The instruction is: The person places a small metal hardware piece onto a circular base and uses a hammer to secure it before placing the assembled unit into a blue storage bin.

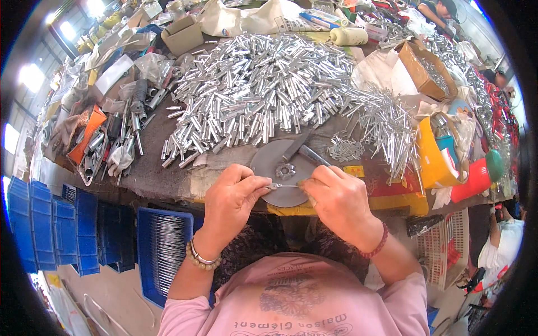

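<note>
My left hand (231, 196) and my right hand (343, 199) meet over a grey round disc (266, 162) at the front of the workbench. Between their fingertips runs a thin metal rod (289, 186), lying level. The left fingers pinch its thicker end; thumb and fingers of the right pinch the other end. On the disc sits a small ring-shaped cluster of metal parts (285, 171). Behind it lies a dark-handled tool (297, 147), partly hidden by my right hand. A large heap of short silver metal tubes (258, 84) spreads beyond the disc.
Long thin metal pins (389, 129) lie right of the tubes, with smaller pins (344, 148) nearer. A cut yellow container (437, 154) and a red cylinder (471, 180) stand right. Tools (137, 106) crowd the left. Blue crates (61, 224) and a bin of rods (165, 252) are lower left.
</note>
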`<state>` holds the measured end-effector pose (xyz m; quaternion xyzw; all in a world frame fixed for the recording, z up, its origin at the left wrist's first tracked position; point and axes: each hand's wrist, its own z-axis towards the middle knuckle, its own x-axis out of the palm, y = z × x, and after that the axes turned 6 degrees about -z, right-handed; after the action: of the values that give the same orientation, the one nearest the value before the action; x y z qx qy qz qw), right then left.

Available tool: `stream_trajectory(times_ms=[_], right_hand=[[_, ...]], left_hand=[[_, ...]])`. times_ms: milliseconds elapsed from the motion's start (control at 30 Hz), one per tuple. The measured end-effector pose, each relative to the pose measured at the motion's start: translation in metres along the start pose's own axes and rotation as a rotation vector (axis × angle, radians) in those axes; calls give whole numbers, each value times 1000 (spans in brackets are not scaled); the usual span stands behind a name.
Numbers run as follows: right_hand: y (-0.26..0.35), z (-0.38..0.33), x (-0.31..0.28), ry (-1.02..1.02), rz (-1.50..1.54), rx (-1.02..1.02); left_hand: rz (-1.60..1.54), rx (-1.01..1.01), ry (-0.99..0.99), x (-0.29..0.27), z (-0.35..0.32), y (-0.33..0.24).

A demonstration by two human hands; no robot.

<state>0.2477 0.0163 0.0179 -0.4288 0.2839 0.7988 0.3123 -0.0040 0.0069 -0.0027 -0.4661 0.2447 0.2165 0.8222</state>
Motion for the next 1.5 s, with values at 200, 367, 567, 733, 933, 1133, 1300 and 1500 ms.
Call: stream_trajectory(times_ms=[200, 367, 567, 733, 933, 1133, 1300, 1500], right_hand=[[0, 5, 9, -18, 73, -16], [3, 3, 11, -86, 137, 43], [-60, -25, -15, -147, -38, 441], [-75, -27, -20, -69, -22, 467], [-84, -12, -10, 55, -18, 420], [-95, -16, -12, 84, -77, 341], [-98, -19, -23, 19, 111, 384], [-86, -18, -28, 57, -16, 368]], left_hand=[[-61, -41, 37, 1, -1, -1], [-51, -8, 27, 0, 0, -3], [-42, -33, 4, -1, -4, -5], [-53, -18, 7, 0, -2, -6], [-62, 2, -12, 1, -3, -4], [-54, 2, -12, 2, -3, -4], [-46, 5, -14, 2, -4, -4], [-48, 0, -16, 2, -5, -3]])
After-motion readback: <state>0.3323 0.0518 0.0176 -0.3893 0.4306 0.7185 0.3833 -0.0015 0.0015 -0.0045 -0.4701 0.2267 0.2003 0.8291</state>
